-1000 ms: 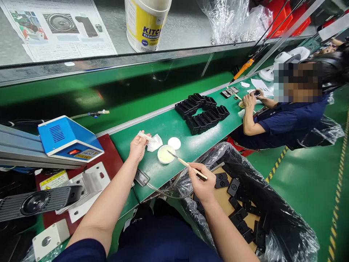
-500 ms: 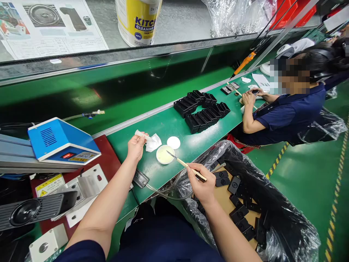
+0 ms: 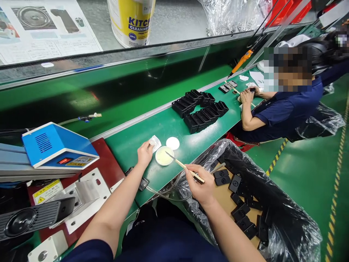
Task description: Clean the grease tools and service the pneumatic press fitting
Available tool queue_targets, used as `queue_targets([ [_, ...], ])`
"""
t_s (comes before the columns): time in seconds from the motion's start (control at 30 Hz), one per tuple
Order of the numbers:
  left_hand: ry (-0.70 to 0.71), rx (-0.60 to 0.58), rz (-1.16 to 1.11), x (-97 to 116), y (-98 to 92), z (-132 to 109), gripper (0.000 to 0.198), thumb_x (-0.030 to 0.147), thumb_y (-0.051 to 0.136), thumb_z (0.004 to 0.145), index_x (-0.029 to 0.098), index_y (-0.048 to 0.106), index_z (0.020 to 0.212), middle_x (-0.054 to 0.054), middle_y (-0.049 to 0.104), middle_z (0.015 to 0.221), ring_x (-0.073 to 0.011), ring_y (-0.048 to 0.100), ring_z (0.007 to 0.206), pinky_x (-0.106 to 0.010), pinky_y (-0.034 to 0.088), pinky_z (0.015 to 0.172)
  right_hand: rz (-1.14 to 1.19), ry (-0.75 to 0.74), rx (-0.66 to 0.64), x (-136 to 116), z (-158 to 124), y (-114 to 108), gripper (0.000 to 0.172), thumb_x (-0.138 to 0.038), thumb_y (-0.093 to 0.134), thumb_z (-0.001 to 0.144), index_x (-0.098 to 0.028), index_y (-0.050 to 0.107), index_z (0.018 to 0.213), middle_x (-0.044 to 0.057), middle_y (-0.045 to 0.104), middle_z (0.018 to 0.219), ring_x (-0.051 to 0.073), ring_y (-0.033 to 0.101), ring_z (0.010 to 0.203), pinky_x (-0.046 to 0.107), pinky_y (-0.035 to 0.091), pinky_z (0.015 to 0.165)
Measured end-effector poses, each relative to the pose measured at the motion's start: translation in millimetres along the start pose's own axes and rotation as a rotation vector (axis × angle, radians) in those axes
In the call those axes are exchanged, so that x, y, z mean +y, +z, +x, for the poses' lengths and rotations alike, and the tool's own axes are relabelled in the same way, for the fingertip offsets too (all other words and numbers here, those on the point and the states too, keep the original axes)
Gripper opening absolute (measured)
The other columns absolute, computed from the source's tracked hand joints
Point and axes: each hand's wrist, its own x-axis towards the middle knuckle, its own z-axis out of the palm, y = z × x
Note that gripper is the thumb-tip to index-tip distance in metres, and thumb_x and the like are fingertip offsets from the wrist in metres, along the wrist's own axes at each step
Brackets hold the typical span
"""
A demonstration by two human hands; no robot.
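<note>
My right hand is closed on a thin wooden-handled brush. The brush's dark tip reaches over a small round dish of pale yellowish paste on the green belt. My left hand rests low on the belt just left of the dish, with its fingers curled against a crumpled white tissue. What those fingers hold is hidden. A round white lid lies just beyond the dish.
Rows of black plastic housings sit further along the belt. A co-worker's hands work at the far right. A plastic-lined box of black parts stands by my right. A blue unit and a black speaker grille are on the left.
My left hand has dropped from a raised position, where it held a white tube, down onto the belt beside the tissue. The tube no longer shows. The right hand and brush barely moved.
</note>
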Motion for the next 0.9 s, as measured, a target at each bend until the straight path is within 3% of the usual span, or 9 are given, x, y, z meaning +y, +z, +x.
queue_targets([
  [0.1,-0.014,0.054,0.030,-2.8,3.2,-1.2,0.026,0.032,0.054,0.081,0.019,0.067,0.099,-0.007,0.070,0.097,-0.0213,0.065,0.090,-0.031,0.049,0.084,0.003,-0.009,0.014,-1.7,1.1,0.0,0.017,-0.008,0.063,0.079,-0.021,0.066,0.091,0.005,0.073,0.085,0.017,0.069,0.073,0.030,0.056,0.064],
  [0.23,-0.047,0.073,0.058,-10.1,5.3,2.0,0.023,0.032,0.056,0.078,0.017,0.068,0.091,-0.007,0.071,0.087,-0.0217,0.066,0.083,-0.031,0.050,0.079,0.003,0.016,0.026,-3.2,0.5,0.3,0.015,-0.009,0.062,0.080,-0.021,0.066,0.089,0.005,0.073,0.084,0.017,0.069,0.073,0.029,0.056,0.064],
  [0.33,-0.032,0.091,0.058,-12.5,6.1,3.8,0.028,0.034,0.051,0.082,0.018,0.065,0.100,-0.007,0.070,0.100,-0.0202,0.066,0.090,-0.030,0.050,0.082,0.018,0.014,0.033,-2.4,-1.7,1.1,0.016,-0.009,0.062,0.080,-0.021,0.066,0.090,0.005,0.072,0.085,0.017,0.068,0.075,0.030,0.056,0.065],
  [0.5,-0.011,0.048,0.078,-11.1,8.5,-2.0,0.021,0.032,0.055,0.078,0.019,0.066,0.091,-0.005,0.071,0.088,-0.0194,0.066,0.082,-0.030,0.051,0.078,0.029,0.008,0.045,-1.6,-3.5,1.3,0.017,-0.008,0.063,0.080,-0.021,0.065,0.090,0.005,0.073,0.085,0.017,0.068,0.073,0.029,0.055,0.064],
  [0.9,-0.020,0.044,0.174,-5.9,1.7,-14.3,0.024,0.031,0.052,0.081,0.017,0.066,0.095,-0.010,0.069,0.095,-0.0221,0.065,0.088,-0.032,0.048,0.083,0.054,0.036,0.059,2.0,-5.1,4.8,0.018,-0.008,0.064,0.078,-0.021,0.066,0.090,0.004,0.073,0.086,0.017,0.069,0.075,0.029,0.056,0.066],
])
